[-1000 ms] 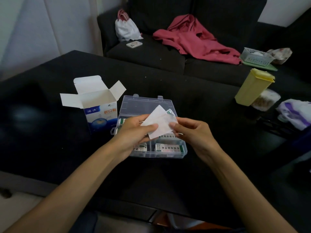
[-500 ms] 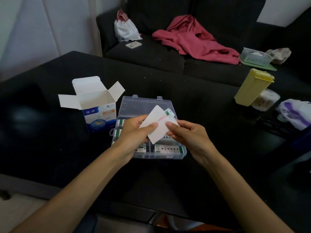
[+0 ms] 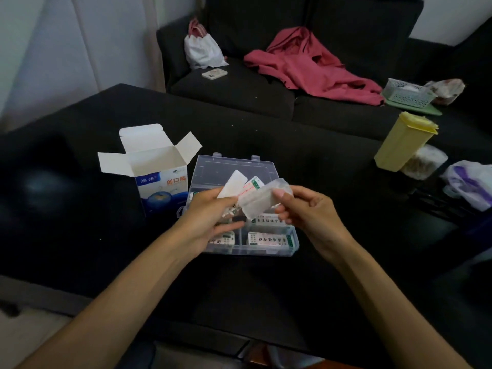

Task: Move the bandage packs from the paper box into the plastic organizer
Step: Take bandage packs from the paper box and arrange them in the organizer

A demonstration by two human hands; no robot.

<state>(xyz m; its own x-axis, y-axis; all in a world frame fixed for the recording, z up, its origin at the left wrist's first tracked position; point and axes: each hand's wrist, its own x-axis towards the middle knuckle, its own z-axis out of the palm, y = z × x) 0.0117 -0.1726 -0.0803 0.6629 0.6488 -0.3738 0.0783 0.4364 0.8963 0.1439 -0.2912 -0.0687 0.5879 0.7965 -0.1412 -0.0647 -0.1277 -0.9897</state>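
A clear plastic organizer [image 3: 269, 250] lies open on the black table, with several white bandage packs [image 3: 267, 238] in its compartments. Left of it stands the white and blue paper box [image 3: 159, 182], flaps open. Above the organizer my left hand [image 3: 210, 217] grips a small fan of white bandage packs [image 3: 235, 183]. My right hand [image 3: 306, 211] pinches one blurred bandage pack [image 3: 262, 201] at the right side of that fan. Whether any packs are inside the box is hidden.
A yellow lidded container [image 3: 404, 141] and a clear tub stand at the table's right, beside a white and purple plastic bag [image 3: 471, 186]. Behind the table a dark sofa carries a red garment [image 3: 311, 62], a white bag [image 3: 202, 49], a phone and a white basket [image 3: 407, 93].
The packs held flat together have been spread apart. My right hand has pulled one pack off to the right, and it is blurred by motion.
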